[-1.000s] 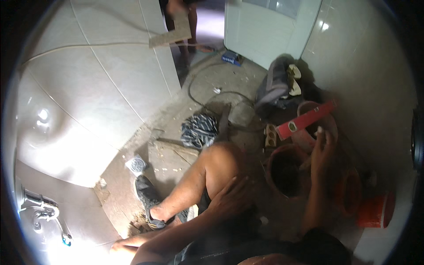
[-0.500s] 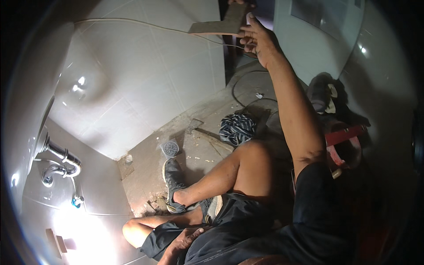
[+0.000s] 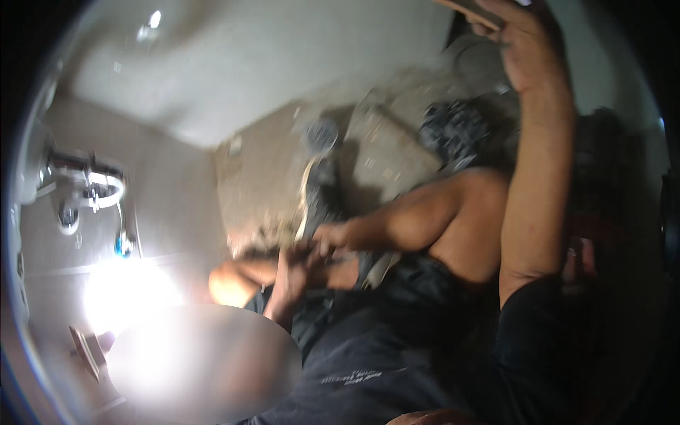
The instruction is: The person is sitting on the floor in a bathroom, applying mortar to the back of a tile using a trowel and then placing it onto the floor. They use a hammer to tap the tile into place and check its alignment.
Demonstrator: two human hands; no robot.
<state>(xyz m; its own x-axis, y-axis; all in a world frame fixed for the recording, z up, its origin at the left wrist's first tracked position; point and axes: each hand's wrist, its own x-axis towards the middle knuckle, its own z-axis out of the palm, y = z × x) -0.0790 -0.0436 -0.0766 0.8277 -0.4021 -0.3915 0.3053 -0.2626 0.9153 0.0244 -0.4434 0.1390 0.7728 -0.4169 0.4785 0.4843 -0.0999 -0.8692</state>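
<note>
At the upper right my right hand [image 3: 517, 42] is raised and closed around a flat, thin piece that looks like cut tile [image 3: 473, 13]. Most of that piece lies beyond the picture's top edge. My left hand [image 3: 304, 258] is low by my ankle, next to a dark shoe [image 3: 324, 191]. Motion smears its fingers, so their grip cannot be made out.
Chrome drain pipework [image 3: 88, 183] and a glaring lamp [image 3: 131, 294] are at the left wall. On the dusty floor lie a round drain cover [image 3: 321, 134], a blurred hammer [image 3: 404, 131] and a dark striped bundle [image 3: 455, 131]. A blurred oval hides the lower left.
My right hand has moved right and toward the top edge with the tile piece; the other person's fingers at it no longer show. My left hand has moved up to my ankle. The view has shifted.
</note>
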